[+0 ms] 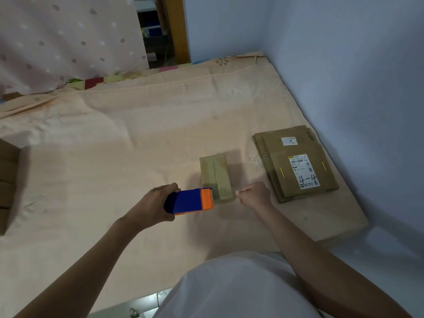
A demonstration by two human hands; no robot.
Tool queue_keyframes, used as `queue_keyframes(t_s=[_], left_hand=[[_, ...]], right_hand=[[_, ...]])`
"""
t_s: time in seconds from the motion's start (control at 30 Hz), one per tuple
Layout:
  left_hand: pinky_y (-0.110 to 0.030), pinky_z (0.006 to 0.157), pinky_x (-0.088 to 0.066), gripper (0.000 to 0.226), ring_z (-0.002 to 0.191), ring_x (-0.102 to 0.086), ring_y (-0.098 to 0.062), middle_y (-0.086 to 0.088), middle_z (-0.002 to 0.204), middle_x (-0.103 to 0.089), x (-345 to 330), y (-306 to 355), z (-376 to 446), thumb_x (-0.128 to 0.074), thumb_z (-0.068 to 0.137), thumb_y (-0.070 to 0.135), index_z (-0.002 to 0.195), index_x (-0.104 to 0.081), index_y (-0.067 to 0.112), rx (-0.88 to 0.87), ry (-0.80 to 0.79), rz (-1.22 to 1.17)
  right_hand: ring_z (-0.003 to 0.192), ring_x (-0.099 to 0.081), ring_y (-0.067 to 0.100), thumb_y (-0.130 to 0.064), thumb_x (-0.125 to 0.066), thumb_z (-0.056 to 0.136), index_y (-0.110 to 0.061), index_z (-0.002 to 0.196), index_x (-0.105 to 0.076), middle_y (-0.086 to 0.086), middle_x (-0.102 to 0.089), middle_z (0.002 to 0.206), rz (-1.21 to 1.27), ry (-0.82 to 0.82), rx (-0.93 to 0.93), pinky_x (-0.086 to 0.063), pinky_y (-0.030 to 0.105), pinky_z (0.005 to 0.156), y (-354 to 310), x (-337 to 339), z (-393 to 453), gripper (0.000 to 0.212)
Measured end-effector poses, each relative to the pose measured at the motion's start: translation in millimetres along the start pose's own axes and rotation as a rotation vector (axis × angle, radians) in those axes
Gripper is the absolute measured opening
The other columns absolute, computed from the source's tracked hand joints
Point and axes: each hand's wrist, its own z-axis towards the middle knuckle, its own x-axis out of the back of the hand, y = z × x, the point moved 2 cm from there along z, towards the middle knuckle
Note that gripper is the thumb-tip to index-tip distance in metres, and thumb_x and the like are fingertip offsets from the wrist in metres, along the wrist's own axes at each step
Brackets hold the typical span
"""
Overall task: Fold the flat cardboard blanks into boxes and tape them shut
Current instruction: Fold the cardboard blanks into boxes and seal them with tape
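Left hand [158, 203]: fingers and thumb curled round the blue body of a tape dispenser [190, 201], gripping it; the dispenser's orange front end lies against the near left edge of the small box [216, 177]

Right hand [253, 194]: fingers curled into a fist just beside the near right corner of the small box; whether it pinches a strip of tape there cannot be told

Small box: folded cardboard, standing on the peach bedsheet [137, 138], top face pale and glossy with a seam running down its length; it sits between the two hands, at their far side

Stack of flat cardboard blanks [296, 164]: lies to the right of the small box, apart from it, near the mattress edge by the blue wall [355, 88]; top sheet carries two white labels, the nearer one marked "4-4" by hand

Brown cartons [9, 182]: far to the left of the small box, cut off by the frame edge

Spotted curtain [68, 37]: beyond the small box, far left, hanging to the sheet

Wooden door frame [177, 28]: beyond the small box, between curtain and wall

White garment [234, 288]: nearest the camera, below the small box, between the forearms
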Motion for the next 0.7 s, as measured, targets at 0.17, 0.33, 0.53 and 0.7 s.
queue_keyframes(t_s=[0.17, 0.33, 0.53, 0.7], left_hand=[[-0.026, 0.07, -0.051, 0.058, 0.086, -0.058, -0.01, 0.011, 0.099, -0.062, -3.1, -1.0, 2.0, -0.081, 0.06, 0.013, 0.109, -0.053, 0.026, -0.002, -0.009, 0.001], [-0.024, 0.071, -0.051, 0.059, 0.086, -0.057, -0.009, 0.012, 0.099, -0.062, -3.3, -3.4, 3.8, -0.081, 0.06, 0.013, 0.11, -0.053, 0.026, 0.002, -0.002, 0.007], [-0.022, 0.072, -0.051, 0.059, 0.088, -0.058, -0.008, 0.013, 0.1, -0.062, -5.0, -5.6, 5.6, -0.082, 0.061, 0.013, 0.11, -0.054, 0.027, -0.003, -0.005, 0.022], [-0.024, 0.073, -0.053, 0.059, 0.088, -0.059, -0.009, 0.012, 0.101, -0.063, -10.0, -8.4, 7.2, -0.083, 0.061, 0.014, 0.112, -0.054, 0.027, 0.004, -0.012, 0.027]], right_hand=[[0.09, -0.072, 0.02, -0.028, -0.075, 0.086, -0.01, 0.081, -0.081, 0.003, -0.077, 0.083, -0.051, 0.016, 0.014, -0.042, 0.018, 0.069, 0.3, -0.3, 2.5, 0.02], [0.091, -0.072, 0.019, -0.029, -0.075, 0.086, -0.011, 0.085, -0.081, 0.004, -0.078, 0.087, -0.061, 0.01, 0.012, -0.044, 0.019, 0.072, -0.2, -2.8, 6.1, 0.019], [0.094, -0.072, 0.02, -0.028, -0.074, 0.086, -0.011, 0.089, -0.081, 0.005, -0.078, 0.089, -0.081, 0.014, 0.01, -0.048, 0.02, 0.075, -1.6, -5.4, 7.8, 0.018], [0.091, -0.072, 0.022, -0.027, -0.074, 0.086, -0.011, 0.087, -0.081, 0.006, -0.077, 0.087, -0.116, 0.017, 0.025, -0.047, 0.021, 0.072, -0.6, -8.7, 8.0, 0.018]])
